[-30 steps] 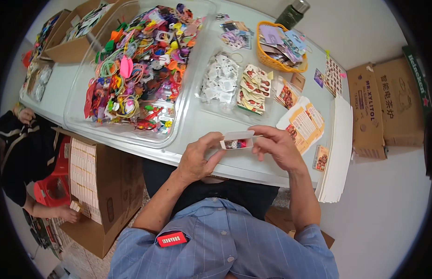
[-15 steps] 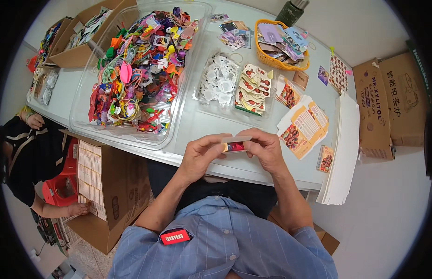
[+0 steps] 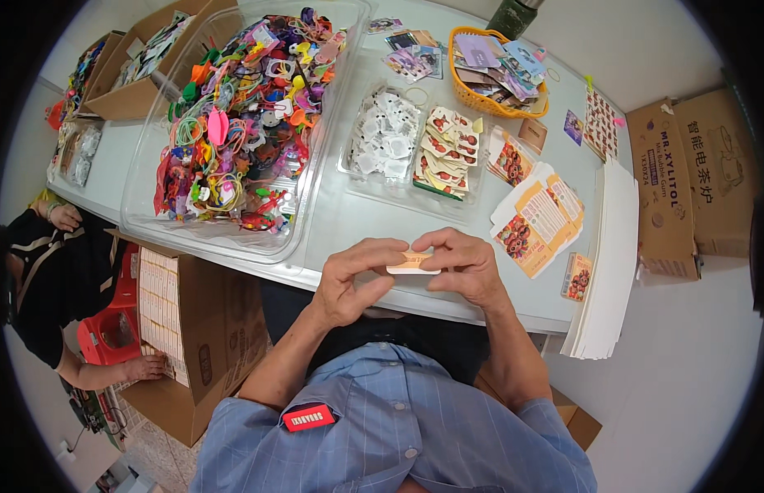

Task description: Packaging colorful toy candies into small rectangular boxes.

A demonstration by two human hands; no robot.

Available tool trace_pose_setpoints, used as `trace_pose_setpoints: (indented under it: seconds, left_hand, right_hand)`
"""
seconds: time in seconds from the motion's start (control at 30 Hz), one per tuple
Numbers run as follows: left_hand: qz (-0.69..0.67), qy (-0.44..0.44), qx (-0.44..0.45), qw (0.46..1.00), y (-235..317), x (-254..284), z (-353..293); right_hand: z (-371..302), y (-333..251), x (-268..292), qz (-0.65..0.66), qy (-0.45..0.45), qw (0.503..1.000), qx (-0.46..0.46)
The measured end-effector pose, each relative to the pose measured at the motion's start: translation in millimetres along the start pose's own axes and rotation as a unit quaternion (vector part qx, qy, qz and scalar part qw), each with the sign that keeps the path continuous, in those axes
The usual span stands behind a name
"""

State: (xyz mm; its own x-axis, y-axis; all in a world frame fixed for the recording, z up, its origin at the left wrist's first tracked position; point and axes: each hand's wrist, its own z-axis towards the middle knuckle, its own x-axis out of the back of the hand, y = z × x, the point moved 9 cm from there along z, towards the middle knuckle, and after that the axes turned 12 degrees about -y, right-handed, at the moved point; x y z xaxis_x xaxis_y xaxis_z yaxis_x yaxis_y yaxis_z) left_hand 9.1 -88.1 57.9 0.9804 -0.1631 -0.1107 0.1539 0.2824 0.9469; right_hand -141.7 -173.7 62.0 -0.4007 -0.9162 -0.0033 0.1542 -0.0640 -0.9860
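— Status pls?
— My L grip (image 3: 347,275) and R grip (image 3: 468,267) both pinch the sm. orange-and-white carton (image 3: 408,262) btwn them, just over the tabletop's (image 3: 336,230) near edge.
— Step?
— Prob. closing/squaring it, I'd judge; next move calls for light, even pressure, no crushing.

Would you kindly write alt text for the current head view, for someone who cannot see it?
A person's left hand and right hand hold a small orange-and-white box above a white table. Beyond are a clear bin of colourful trinkets and a yellow basket of cards.
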Motion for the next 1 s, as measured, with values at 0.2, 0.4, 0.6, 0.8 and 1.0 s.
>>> trace_pose_setpoints:
  seconds: [0.2, 0.4, 0.6, 0.8, 1.0]
  left_hand:
    - [0.095, 0.013, 0.028, 0.995, -5, 1, 2]
    - [0.096, 0.016, 0.078, 0.992, -4, 6, 2]
    - [0.112, 0.017, 0.071, 0.991, -7, 5, 0]
    - [0.163, 0.006, -0.017, 0.986, 7, 5, 7]
    - [0.193, -0.01, -0.018, 0.981, 7, 7, 7]
  right_hand:
    - [-10, 11, 1, -0.02, 0.089, 0.995, -0.037]
    - [-5, -2, -1, -0.057, 0.099, 0.992, -0.045]
    - [-7, 4, 0, -0.046, 0.095, 0.994, -0.035]
    - [-4, 2, 0, -0.056, 0.083, 0.995, 0.008]
    - [-3, -2, 3, -0.087, 0.064, 0.994, 0.027]
